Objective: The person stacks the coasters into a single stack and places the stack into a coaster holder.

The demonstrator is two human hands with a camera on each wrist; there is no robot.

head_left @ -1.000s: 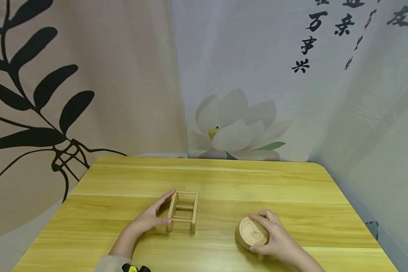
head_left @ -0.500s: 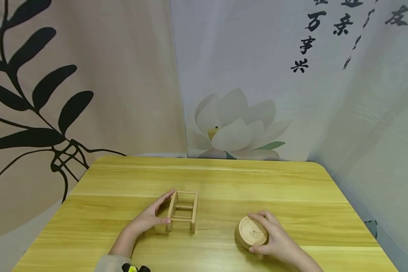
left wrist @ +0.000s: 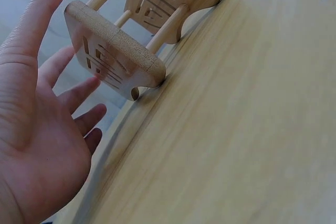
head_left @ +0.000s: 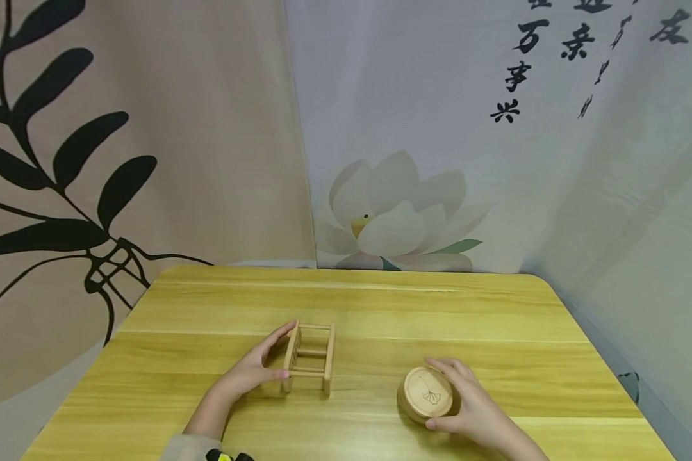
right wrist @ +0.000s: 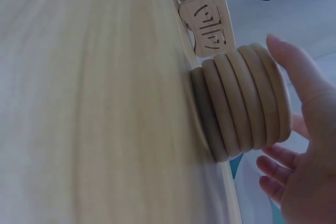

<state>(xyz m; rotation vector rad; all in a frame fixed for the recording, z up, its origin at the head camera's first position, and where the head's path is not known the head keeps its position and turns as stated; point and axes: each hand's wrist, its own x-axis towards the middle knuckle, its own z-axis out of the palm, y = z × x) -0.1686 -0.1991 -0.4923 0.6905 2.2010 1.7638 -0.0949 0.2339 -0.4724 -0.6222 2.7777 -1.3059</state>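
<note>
A small wooden coaster rack [head_left: 311, 352] stands on the table left of centre, with pierced side panels joined by rods. My left hand [head_left: 250, 371] lies spread along its left panel; in the left wrist view, fingers are at the panel's outer face and the thumb [left wrist: 39, 11] is straight. To the right stands a stack of round wooden coasters [head_left: 428, 394], the top one engraved with a ginkgo leaf; stacked rims [right wrist: 241, 103] show in the right wrist view. My right hand [head_left: 473, 410] curves loosely around its right side, thumb and fingers just beside the rim.
The yellow wood-grain table [head_left: 357, 294] has rounded far corners. Printed cloth backdrops [head_left: 236, 160] hang behind and beside it. A gap of bare tabletop separates the rack from the coaster stack.
My right hand's index finger and thumb have shifted right, off the top coaster's face to the side of the stack. The left hand and rack stay in place.
</note>
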